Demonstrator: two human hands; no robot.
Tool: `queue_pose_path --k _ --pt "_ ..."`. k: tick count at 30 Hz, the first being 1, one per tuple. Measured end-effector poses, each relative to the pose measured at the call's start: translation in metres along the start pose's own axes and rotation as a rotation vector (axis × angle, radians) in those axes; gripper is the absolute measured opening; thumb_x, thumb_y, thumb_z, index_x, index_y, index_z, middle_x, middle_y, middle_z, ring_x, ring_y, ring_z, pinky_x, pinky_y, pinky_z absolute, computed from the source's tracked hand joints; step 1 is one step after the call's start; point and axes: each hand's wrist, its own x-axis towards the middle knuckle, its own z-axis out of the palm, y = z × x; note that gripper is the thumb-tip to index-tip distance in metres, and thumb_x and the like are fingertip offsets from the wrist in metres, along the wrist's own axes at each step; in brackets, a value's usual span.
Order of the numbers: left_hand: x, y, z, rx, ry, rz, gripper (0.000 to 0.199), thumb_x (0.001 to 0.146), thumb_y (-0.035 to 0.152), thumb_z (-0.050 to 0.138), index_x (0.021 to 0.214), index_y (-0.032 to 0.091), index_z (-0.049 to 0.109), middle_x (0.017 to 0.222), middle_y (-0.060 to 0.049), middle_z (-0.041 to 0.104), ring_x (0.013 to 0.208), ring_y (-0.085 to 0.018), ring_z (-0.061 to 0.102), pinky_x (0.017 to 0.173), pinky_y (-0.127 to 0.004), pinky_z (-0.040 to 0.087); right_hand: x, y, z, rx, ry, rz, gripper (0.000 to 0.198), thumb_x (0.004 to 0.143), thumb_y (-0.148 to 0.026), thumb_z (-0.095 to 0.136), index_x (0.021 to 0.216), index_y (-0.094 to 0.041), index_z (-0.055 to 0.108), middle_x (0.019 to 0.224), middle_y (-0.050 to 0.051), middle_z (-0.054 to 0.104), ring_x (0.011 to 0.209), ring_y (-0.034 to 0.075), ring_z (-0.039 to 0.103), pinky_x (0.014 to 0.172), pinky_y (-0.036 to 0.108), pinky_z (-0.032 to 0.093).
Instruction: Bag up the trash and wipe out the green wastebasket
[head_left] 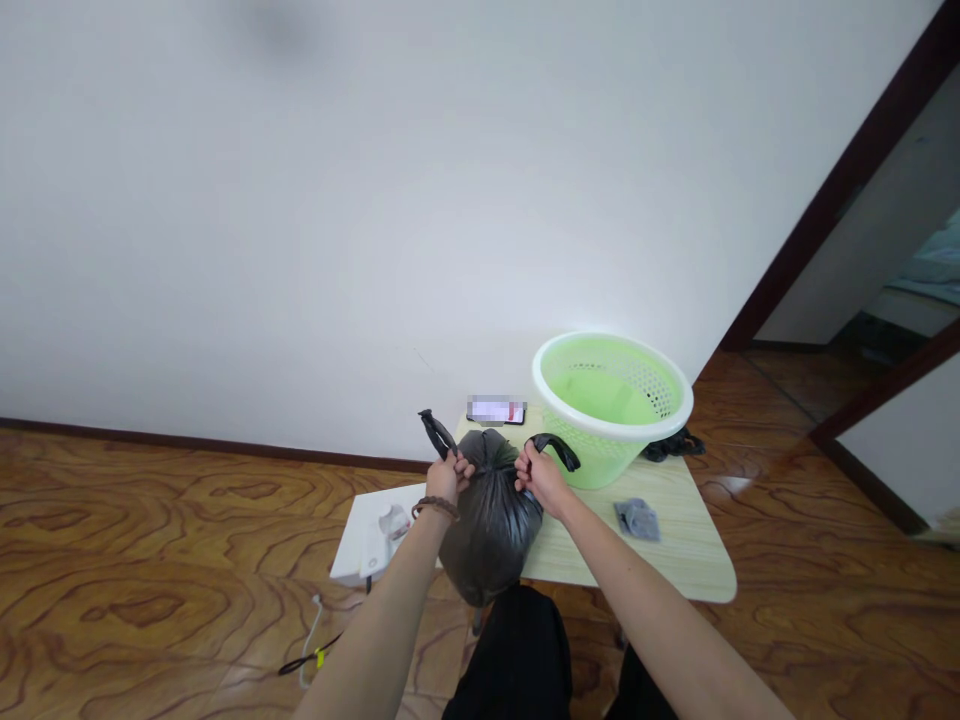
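black legwear [517, 655] is worn with a brown left-wrist bracelet [436, 506].

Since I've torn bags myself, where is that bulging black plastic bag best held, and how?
Probably by the two black plastic, strip-like handles, from above: they stick outward from the gathered neck of the bag, while its rounded body offers less to grip. The left hand and right hand hold them.

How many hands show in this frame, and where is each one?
2. The left hand grips the black bag by its left handle; the right hand grips its right handle, near the green basket. No other shows.
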Motion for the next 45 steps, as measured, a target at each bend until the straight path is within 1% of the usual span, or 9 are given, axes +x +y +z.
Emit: queue_pose_path --k 5,10,15,18,22,28,36,40,45 --pt "0.009 -0.006 -0.020 0.055 0.054 -0.028 0.024 0.068 0.033 0.061 0.063 0.014 0.046 0.045 0.007 0.036 0.036 -0.004 0.039 0.032 -0.015 0.013 0.005 0.014 -0.012 -0.035 0.086 -0.032 0.040 0.075 -0.050 0.051 0.053 -0.020 0.035 0.046 -0.007 0.032 0.038 0.006 0.028 0.041 0.021 0.039" --pt "0.010 -0.005 -0.016 0.074 0.098 0.078 0.026 0.067 0.038 0.061 0.065 0.015 0.049 0.047 0.007 0.040 0.040 -0.004 0.041 0.039 -0.018 0.028 0.000 0.019 -0.005 0.074 0.173 -0.052 0.035 0.077 -0.048 0.050 0.058 -0.020 0.043 0.049 -0.006 0.039 0.040 0.006 0.034 0.050 0.024 0.046" --pt "-0.007 -0.013 -0.024 0.386 0.115 0.225 0.037 0.068 0.045 0.060 0.089 0.015 0.061 0.079 -0.005 0.062 0.077 -0.017 0.059 0.068 -0.028 0.044 -0.015 0.023 -0.007 0.154 0.008 -0.025 0.025 0.068 -0.028 0.065 0.090 -0.022 0.057 0.095 0.002 0.059 0.066 0.009 0.055 0.060 0.023 0.048" --pt "-0.024 -0.028 -0.035 0.619 0.113 0.364 0.036 0.067 0.035 0.062 0.099 0.018 0.060 0.101 -0.009 0.061 0.100 -0.022 0.053 0.090 -0.035 0.036 -0.021 0.033 -0.009 0.132 -0.043 -0.019 0.036 0.063 -0.017 0.067 0.097 -0.023 0.058 0.105 0.003 0.058 0.075 0.011 0.058 0.062 0.023 0.047" --pt "-0.043 -0.035 -0.041 0.760 0.062 0.543 0.030 0.067 0.021 0.061 0.097 0.019 0.063 0.106 -0.009 0.059 0.110 -0.024 0.046 0.099 -0.036 0.027 -0.023 0.039 -0.006 0.097 -0.031 -0.059 0.031 0.066 -0.022 0.066 0.096 -0.020 0.060 0.109 0.004 0.058 0.086 0.013 0.058 0.067 0.023 0.045" --pt "-0.038 -0.019 -0.030 0.687 0.126 0.468 0.016 0.073 0.026 0.054 0.084 0.019 0.065 0.092 -0.007 0.065 0.093 -0.023 0.056 0.089 -0.037 0.038 -0.026 0.023 0.006 0.038 -0.094 -0.040 0.030 0.074 -0.040 0.058 0.097 -0.020 0.058 0.111 0.007 0.057 0.078 0.015 0.059 0.053 0.022 0.043" --pt "-0.004 -0.013 0.009 -0.052 0.150 0.312 0.025 0.076 0.040 0.052 0.071 0.016 0.048 0.061 0.000 0.058 0.061 -0.013 0.060 0.069 -0.030 0.046 -0.012 0.009 0.028 0.154 -0.004 0.079 0.029 0.079 -0.049 0.047 0.073 -0.021 0.042 0.065 -0.004 0.052 0.046 0.008 0.047 0.038 0.018 0.029" --pt "-0.001 -0.008 0.001 0.056 0.040 0.188 0.029 0.070 0.040 0.060 0.062 0.015 0.046 0.049 0.006 0.042 0.042 -0.005 0.043 0.044 -0.020 0.036 -0.004 0.009 0.023 0.143 -0.075 0.157 0.032 0.081 -0.048 0.045 0.066 -0.021 0.037 0.049 -0.009 0.032 0.036 0.005 0.027 0.034 0.018 0.023" --pt "0.003 -0.010 -0.014 0.233 0.101 0.117 0.030 0.067 0.040 0.062 0.060 0.014 0.048 0.052 0.004 0.044 0.041 -0.003 0.037 0.037 -0.018 0.028 0.003 0.014 0.010 0.060 -0.060 0.175 0.034 0.080 -0.047 0.047 0.063 -0.020 0.036 0.048 -0.010 0.026 0.036 0.005 0.019 0.036 0.021 0.032"
